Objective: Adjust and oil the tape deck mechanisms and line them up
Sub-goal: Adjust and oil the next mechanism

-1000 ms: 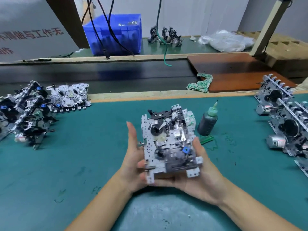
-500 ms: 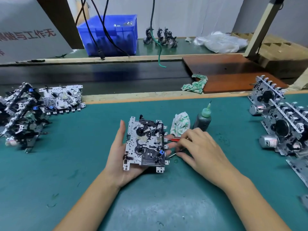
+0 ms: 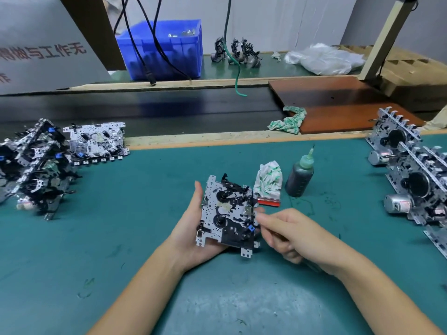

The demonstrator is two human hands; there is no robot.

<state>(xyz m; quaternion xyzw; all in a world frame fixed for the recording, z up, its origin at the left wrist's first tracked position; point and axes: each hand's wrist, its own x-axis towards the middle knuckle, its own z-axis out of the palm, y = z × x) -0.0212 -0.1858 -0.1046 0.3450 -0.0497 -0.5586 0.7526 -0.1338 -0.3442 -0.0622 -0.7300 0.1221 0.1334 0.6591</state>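
My left hand [image 3: 188, 230] holds a tape deck mechanism [image 3: 227, 213] from below and the left, face up, just above the green mat [image 3: 121, 238]. My right hand [image 3: 297, 238] has its fingers curled round a thin tool that is mostly hidden in the hand. Its fingertips are at the mechanism's right edge. A dark oil bottle [image 3: 300, 175] with a green nozzle stands upright behind the right hand. Beside the bottle lies a crumpled white cloth [image 3: 268, 180].
Several mechanisms are piled at the left [image 3: 36, 170], with one lying flat [image 3: 96, 141] beside them. A row of mechanisms with motors [image 3: 416, 175] leans at the right. A small red-edged item [image 3: 268, 204] lies by the cloth. Behind are a rag [image 3: 287, 122], a brown board [image 3: 338, 102] and a blue bin [image 3: 164, 49].
My right hand left the mechanism, reached to the mat by the cloth, then came back to the mechanism's right edge with a thin tool. My left hand alone lowered the mechanism.
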